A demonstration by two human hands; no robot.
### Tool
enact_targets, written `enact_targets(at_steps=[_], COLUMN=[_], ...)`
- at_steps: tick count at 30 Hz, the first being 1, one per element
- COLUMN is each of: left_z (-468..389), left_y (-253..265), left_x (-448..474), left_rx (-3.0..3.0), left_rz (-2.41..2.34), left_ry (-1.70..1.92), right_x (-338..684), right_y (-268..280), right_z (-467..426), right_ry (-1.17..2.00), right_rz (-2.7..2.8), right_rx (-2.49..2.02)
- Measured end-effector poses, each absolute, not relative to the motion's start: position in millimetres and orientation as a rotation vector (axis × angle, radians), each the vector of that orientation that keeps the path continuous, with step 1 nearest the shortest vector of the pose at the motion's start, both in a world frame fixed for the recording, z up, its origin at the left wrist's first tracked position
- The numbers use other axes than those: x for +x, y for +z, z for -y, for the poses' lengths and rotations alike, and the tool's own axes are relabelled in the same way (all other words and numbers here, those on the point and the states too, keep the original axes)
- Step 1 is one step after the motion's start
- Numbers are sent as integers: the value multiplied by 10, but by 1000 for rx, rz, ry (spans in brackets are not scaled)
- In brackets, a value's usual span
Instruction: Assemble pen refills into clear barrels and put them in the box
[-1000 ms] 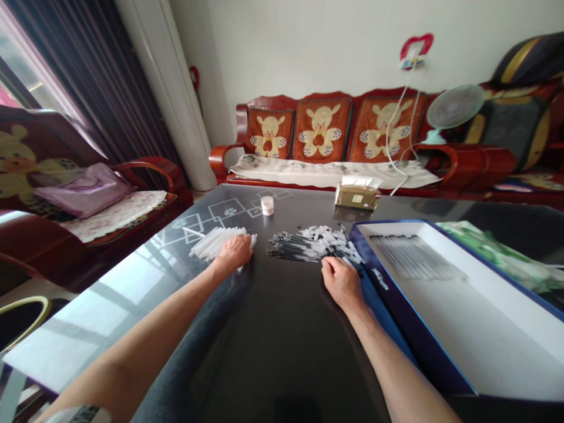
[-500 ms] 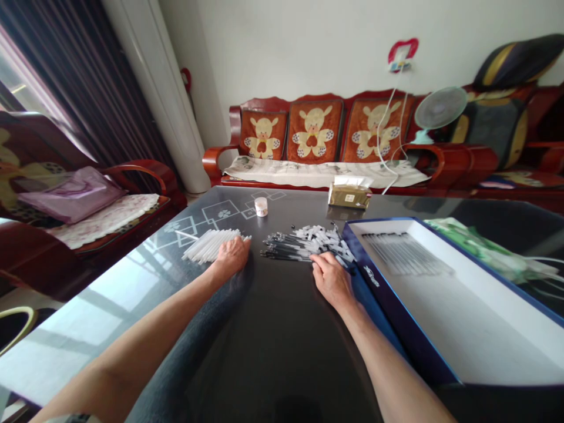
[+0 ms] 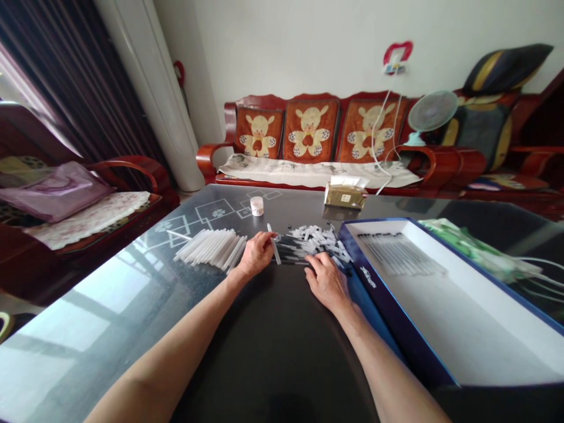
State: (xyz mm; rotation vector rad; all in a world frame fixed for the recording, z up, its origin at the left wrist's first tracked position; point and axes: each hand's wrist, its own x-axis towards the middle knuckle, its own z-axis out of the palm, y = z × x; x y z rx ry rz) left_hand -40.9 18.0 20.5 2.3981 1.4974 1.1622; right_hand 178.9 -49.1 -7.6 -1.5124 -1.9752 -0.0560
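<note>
My left hand is closed in a pinch on a clear pen barrel, which stands tilted at the left edge of the refill pile. To its left lies a row of white translucent pen barrels, side by side. My right hand rests at the near side of the black-tipped pen refills, thumb and forefinger closing on the end of one refill. Just beyond that hand is a heap of small clear and white pen caps. The fingertips of my right hand are partly hidden.
On the right, an open blue box holds a row of assembled-looking pens. A green-white plastic bag lies beyond it. Toward the back stand a small round white container and a tissue pack.
My left hand has moved right, from the barrel row to the refills, bringing one barrel with it. My right hand has stayed nearly in place by the refills.
</note>
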Motion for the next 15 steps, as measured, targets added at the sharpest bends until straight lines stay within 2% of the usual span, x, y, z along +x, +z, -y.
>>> enact_targets(at_steps=[3, 9, 15], left_z=[-210, -167, -196], left_y=[100, 127, 98], left_x=[-365, -379, -380], left_rx=[2541, 2786, 2728], left_rz=[-1433, -1538, -1377], left_ry=[1217, 1103, 1328], right_x=[1779, 1783, 1844], right_y=[-85, -83, -94], right_z=[484, 475, 446], right_ry=[-48, 0, 191], right_rz=[1978, 1954, 1670], right_rx=[-1527, -1515, -1459])
